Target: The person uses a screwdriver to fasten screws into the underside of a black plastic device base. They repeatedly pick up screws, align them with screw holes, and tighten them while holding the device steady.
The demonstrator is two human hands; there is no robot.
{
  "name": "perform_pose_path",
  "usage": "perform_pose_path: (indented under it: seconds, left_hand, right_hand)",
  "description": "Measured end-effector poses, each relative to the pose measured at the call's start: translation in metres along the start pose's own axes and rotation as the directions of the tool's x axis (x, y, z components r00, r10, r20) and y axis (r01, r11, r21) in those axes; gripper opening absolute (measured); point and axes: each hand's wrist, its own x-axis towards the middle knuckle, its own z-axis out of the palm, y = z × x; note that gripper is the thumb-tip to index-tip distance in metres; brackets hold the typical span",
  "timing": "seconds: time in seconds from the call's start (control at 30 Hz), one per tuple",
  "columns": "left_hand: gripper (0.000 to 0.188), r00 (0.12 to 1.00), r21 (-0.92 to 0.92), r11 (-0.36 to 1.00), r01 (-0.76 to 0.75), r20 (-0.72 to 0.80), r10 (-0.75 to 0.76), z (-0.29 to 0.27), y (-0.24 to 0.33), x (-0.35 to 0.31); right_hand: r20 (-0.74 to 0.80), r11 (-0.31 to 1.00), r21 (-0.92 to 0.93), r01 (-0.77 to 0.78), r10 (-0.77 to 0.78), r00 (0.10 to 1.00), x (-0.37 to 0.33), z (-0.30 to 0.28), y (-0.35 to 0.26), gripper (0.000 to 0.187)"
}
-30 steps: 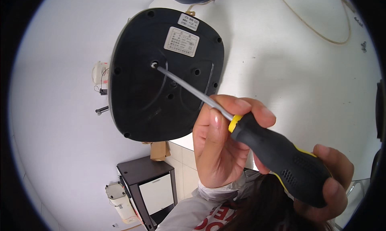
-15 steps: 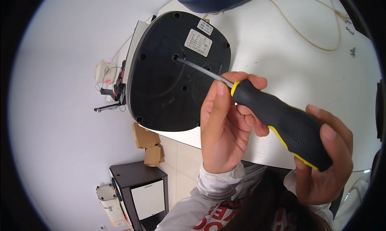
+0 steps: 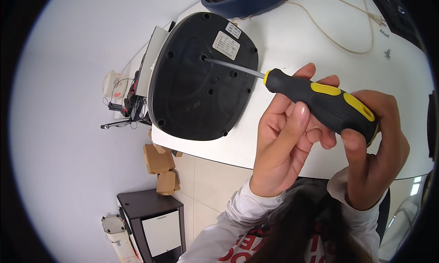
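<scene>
A screwdriver (image 3: 320, 96) with a black and yellow handle lies slantwise across the view. Its metal shaft reaches into a hole in the black oval base (image 3: 183, 98), which has several round screw holes and two pale labels. My left hand (image 3: 286, 139) supports the handle near its front half, thumb on the near side and fingers behind. Around the butt end of the handle, my right hand (image 3: 382, 144) grips with thumb and fingers. The screwdriver's tip is hidden inside the hole.
On the white table (image 3: 315, 43) stand a dark blue round tub (image 3: 256, 6) at the back and a pale cord (image 3: 315, 27) with a plug. Small screws (image 3: 388, 54) lie at the far right. Cardboard boxes (image 3: 159, 158) and a dark cabinet (image 3: 151, 206) are below left.
The screwdriver handle has turned, bringing its yellow pads upward. My left hand has slid from the shaft collar back along the handle. The view has shifted slightly.
</scene>
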Motion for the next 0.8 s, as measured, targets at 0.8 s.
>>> perform_pose_path:
  seconds: [0.8]
  left_hand:
    - [0.065, 0.998, -0.111, 0.992, 0.065, 0.003, -0.065, 0.014, -0.009, 0.015]
  right_hand:
    - [-0.026, 0.906, -0.263, 0.333, -0.352, 0.936, 0.021, -0.015, 0.009, 0.046]
